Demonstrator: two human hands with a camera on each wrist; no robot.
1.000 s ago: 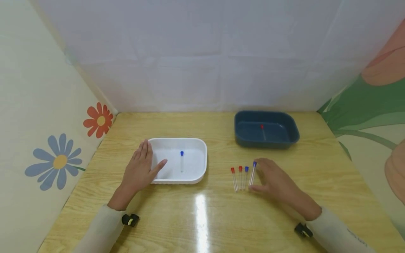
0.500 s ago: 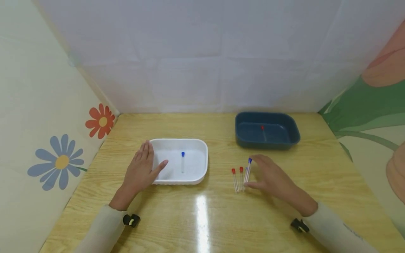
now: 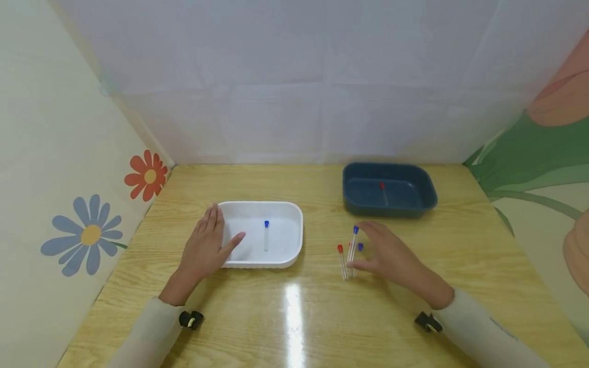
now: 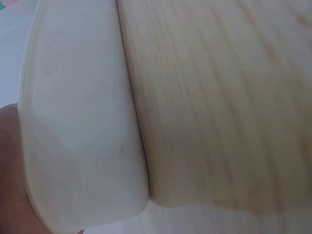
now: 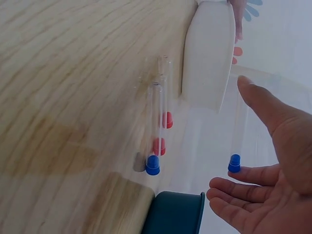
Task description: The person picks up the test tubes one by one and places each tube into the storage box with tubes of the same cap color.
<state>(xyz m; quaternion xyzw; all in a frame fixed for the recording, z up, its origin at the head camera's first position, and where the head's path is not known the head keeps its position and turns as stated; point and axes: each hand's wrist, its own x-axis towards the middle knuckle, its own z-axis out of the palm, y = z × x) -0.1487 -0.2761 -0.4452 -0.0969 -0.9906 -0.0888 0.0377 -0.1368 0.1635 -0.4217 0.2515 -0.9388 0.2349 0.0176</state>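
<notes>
My right hand (image 3: 394, 257) holds a blue-capped test tube (image 3: 355, 230) between thumb and fingertips, above the other tubes. In the right wrist view, this tube's blue cap (image 5: 234, 164) is by the index finger and its far end by the thumb. Below lie a red-capped tube (image 3: 340, 249), a second red-capped tube (image 5: 159, 146), partly hidden in the head view, and another blue-capped tube (image 3: 360, 247). My left hand (image 3: 204, 244) rests at the left end of the white tray (image 3: 294, 261), fingers straight along the rim, thumb over the inside. One blue-capped tube (image 3: 266, 236) lies in that tray.
A dark blue tray (image 3: 391, 210) stands at the back right, with a red-capped tube (image 3: 382, 186) inside. The wooden table (image 3: 248, 317) meets a white sheet at the back and painted panels at both sides.
My right hand has moved left with the blue-capped test tube, passing from beside the other tubes to over them. The left hand keeps its place on the white tray.
</notes>
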